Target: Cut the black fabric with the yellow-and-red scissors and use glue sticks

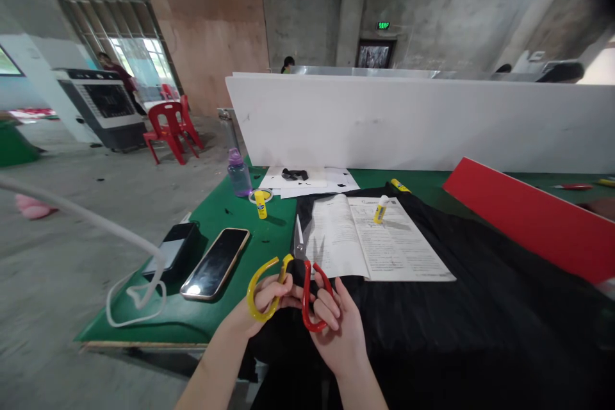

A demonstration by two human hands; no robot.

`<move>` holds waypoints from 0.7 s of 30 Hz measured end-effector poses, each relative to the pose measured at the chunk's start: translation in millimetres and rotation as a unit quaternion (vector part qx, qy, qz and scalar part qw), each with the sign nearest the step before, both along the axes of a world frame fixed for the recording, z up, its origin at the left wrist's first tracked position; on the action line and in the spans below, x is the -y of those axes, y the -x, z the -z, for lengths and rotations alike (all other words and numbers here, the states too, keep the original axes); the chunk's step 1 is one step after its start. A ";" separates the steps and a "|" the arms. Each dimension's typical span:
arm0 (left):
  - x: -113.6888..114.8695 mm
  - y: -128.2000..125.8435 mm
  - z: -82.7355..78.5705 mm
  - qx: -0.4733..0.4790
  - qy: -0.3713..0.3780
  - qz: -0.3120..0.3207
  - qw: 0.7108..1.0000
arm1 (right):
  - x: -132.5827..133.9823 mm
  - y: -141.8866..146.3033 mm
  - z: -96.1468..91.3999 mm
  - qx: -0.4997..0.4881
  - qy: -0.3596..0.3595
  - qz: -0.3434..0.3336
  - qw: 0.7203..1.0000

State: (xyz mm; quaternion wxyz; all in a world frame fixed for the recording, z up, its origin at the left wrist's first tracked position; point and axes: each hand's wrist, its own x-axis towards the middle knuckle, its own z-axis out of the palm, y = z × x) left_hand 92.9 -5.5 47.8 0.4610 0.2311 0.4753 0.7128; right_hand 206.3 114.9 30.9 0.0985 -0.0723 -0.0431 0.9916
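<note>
A pair of large scissors (298,250) with one yellow and one red handle points away from me over black cloth (480,282). My left hand (266,301) grips the yellow handle loop. Fingers of my right hand (339,327) are hooked through the red handle loop. The blades lie near the left edge of an open paper booklet (379,243) resting on the cloth.
On the green table (225,205) sit a phone (216,262), a black power bank (175,250) with a white cable, two yellow glue sticks (260,204), a purple bottle (239,173) and white sheets. A white partition (423,122) and a red board (533,218) stand behind. Red chairs (168,128) are far left.
</note>
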 end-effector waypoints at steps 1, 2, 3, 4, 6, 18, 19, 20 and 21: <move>-0.2 -0.4 -0.7 -0.003 0.000 -0.002 1.000 | 0.0 0.1 -0.8 -0.002 0.003 0.000 1.000; -0.4 -0.6 -1.1 -0.006 0.002 -0.003 1.000 | 0.0 0.5 -1.6 -0.002 0.004 0.001 1.000; -0.6 -0.8 -1.2 -0.010 0.003 -0.005 1.000 | -0.1 0.9 -2.4 0.000 0.004 0.001 1.000; -0.8 -0.8 -1.2 -0.013 0.004 -0.006 1.000 | -0.1 1.5 -2.9 0.004 0.003 0.002 1.000; -1.4 -0.9 -1.2 -0.018 0.004 -0.005 1.000 | -0.2 2.8 -3.2 0.017 -0.004 0.003 1.000; 0.1 -0.9 -4.4 -0.024 0.005 -0.014 1.000 | 2.7 6.9 6.2 0.022 -0.081 0.029 0.996; 0.5 -1.3 -6.3 -0.035 0.009 -0.011 0.999 | 3.8 6.6 5.5 0.024 -0.086 0.033 0.995; 0.9 -2.0 -8.9 -0.047 0.015 -0.010 0.999 | 4.8 5.9 4.3 0.025 -0.090 0.036 0.995; 1.4 -3.2 -12.1 -0.059 0.023 -0.011 0.998 | 5.7 4.7 2.6 0.026 -0.090 0.039 0.995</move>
